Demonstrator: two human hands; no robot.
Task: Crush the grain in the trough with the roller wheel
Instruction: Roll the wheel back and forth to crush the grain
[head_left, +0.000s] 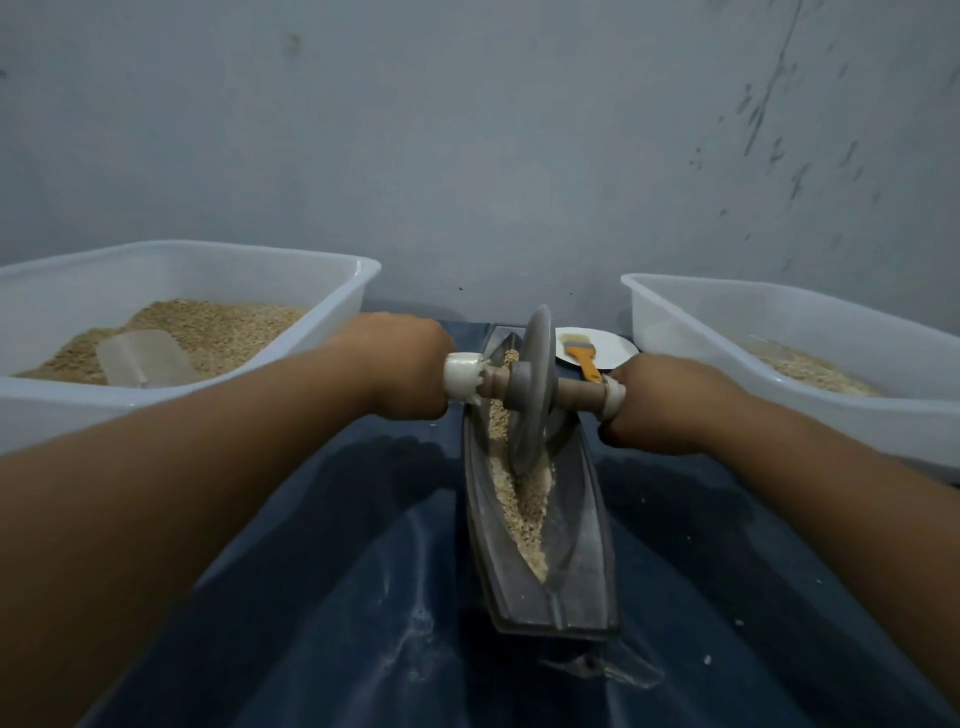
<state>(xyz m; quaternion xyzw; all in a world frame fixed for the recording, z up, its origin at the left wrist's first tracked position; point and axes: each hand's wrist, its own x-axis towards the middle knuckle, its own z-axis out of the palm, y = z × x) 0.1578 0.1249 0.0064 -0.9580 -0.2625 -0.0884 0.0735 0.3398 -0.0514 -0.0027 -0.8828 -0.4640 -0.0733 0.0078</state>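
A long dark boat-shaped trough (587, 545) lies lengthwise on the dark blue cloth, with pale grain (527, 512) along its groove. A grey roller wheel (531, 384) stands upright in the groove, its lower edge down in the grain near the trough's middle. A wooden axle (576, 388) runs through the wheel, with white-wrapped ends. My left hand (405, 366) grips the left end of the axle. My right hand (670, 402) grips the right end. Both sets of fingers are curled under and hidden from view.
A white plastic tub (311, 332) at the left holds grain and a clear scoop (143, 358). Another white tub (810, 317) at the right holds some grain. Behind the wheel a white plate (615, 345) carries an orange-handled brush (584, 358). A grey wall stands close behind.
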